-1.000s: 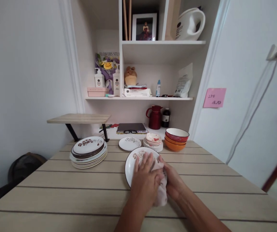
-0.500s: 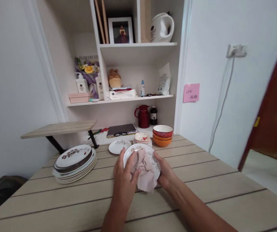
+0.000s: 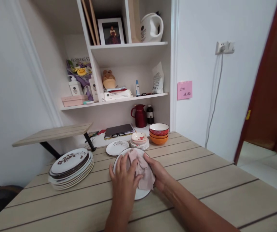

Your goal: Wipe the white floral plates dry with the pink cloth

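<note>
A white plate (image 3: 142, 194) with a dark rim is tilted toward me above the table, a crumpled pale pink cloth (image 3: 145, 175) covering much of its face. My left hand (image 3: 124, 177) lies over the plate's left side, its fingers bent and partly apart, with the cloth between index finger and thumb. At the right rim, my right hand (image 3: 161, 174) grips the plate; its thumb is on top against the cloth and its other fingers are mostly hidden. Just behind lies an oval patterned plate (image 3: 117, 147).
Stacked plates (image 3: 72, 167) stand at left beside a small raised wooden shelf (image 3: 53, 133). Behind my hands are small dishes (image 3: 139, 138) on stacked saucers and a pile of red and orange bowls (image 3: 159, 133). Farther back are a red jug (image 3: 140, 116) and a dark laptop (image 3: 119, 130).
The plate's visible face is now plain white where a pattern showed before. My left hand has moved farther over the plate, and the view has shifted slightly right.
</note>
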Available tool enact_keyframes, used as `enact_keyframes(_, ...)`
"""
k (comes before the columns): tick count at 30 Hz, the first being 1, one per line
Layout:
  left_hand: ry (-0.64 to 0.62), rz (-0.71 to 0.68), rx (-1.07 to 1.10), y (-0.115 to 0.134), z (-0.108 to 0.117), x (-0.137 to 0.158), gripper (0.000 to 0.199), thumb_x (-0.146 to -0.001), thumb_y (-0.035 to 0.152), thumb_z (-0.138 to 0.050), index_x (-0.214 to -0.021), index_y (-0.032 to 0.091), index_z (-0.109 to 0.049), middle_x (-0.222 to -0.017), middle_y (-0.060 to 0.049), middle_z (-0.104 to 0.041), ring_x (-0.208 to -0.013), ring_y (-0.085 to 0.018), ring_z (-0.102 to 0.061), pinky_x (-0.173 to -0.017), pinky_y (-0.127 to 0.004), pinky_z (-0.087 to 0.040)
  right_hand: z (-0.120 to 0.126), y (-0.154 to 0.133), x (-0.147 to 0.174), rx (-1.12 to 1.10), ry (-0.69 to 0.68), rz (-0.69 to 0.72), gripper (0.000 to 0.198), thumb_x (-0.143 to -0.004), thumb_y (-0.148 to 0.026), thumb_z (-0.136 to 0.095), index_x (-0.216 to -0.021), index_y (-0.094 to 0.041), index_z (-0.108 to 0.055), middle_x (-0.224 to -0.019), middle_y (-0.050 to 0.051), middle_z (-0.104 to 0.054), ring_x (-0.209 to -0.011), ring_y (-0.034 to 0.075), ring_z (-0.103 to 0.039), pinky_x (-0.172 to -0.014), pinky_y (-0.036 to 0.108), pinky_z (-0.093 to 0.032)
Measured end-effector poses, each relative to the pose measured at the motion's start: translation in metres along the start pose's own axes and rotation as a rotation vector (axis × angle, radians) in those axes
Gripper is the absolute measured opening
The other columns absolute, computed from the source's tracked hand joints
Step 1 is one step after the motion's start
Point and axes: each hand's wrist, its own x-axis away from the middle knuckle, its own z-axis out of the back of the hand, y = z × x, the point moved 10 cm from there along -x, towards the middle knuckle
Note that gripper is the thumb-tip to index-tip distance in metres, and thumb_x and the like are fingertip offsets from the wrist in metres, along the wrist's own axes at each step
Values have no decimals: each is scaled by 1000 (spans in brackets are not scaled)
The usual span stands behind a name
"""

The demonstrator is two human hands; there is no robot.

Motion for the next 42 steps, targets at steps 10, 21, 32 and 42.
enact_keyframes(10, -46, 187, -79, -20, 4, 1, 14, -78, 22, -67, -92, 23, -70, -110, -7, -64, -108, -27, -55, -109, -60, -22, 24, -18, -6, -77, 132, 90, 44, -89, -43, -52, -116, -9, -61, -103, 15, -74, -93, 25, -70, -90, 40, -52)
enact_keyframes(21, 36, 149, 43, -4, 9, 3, 36, -80, 16, -64, -112, 31, -66, -121, -6, -61, -114, -26, -53, -110, -59, -21, -9, 21, 0, 10, -28, -68, 45, -83, -45, -60, -112, -10, -64, -96, 12, -75, -82, 21, -72, -82, 33, -54)
enact_keyframes(32, -59, 234, 23, -25, -4, 6, 31, -77, 12, -63, -104, 29, -69, -122, -8, -60, -116, -28, -51, -107, -61, -23, 27, -25, -3, -66, 155, 129, 40, -88, -42, -52, -113, -11, -62, -101, 12, -75, -94, 25, -70, -90, 40, -52)
enact_keyframes(42, -36, 127, 168, 5, -5, 6, 37, -77, 11, -63, -107, 33, -67, -121, -5, -61, -117, -25, -51, -110, -57, -22, -4, 16, 2, -23, -6, -122, 45, -86, -47, -54, -107, -8, -64, -90, 13, -75, -82, 23, -71, -79, 35, -54)
